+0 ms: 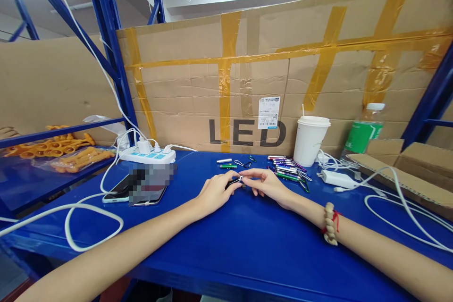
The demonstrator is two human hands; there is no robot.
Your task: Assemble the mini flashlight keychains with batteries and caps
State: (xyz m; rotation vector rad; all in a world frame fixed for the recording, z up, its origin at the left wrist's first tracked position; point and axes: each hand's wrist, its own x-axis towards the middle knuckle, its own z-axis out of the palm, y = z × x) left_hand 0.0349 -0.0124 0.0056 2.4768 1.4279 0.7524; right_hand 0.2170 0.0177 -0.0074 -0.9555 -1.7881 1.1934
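In front of the cardboard, my left hand (pixel 216 192) pinches a small black metal tube (pixel 232 182), like a keychain flashlight body. The fingertips of my right hand (pixel 266 185) close on the tube's silver end (pixel 241 178). Fingers partly cover the piece, so its exact shape is hard to see. A tiny dark part lies on the table just below the fingertips. Just beyond my hands are a silver tube (pixel 224 161), a green tube (pixel 228 166) and a few small carabiner clips (pixel 252 158). Beside my right hand lies a pile of coloured metal tubes with clips (pixel 287 168).
A white lidded cup (pixel 311 139), a green-labelled bottle (pixel 364 131), white cables with an adapter (pixel 338 179) and an open cardboard box (pixel 414 170) stand right. Left are phones (pixel 122 188) and a power strip (pixel 164 155). Taped cardboard (pixel 177 99) backs the blue table (pixel 226 250).
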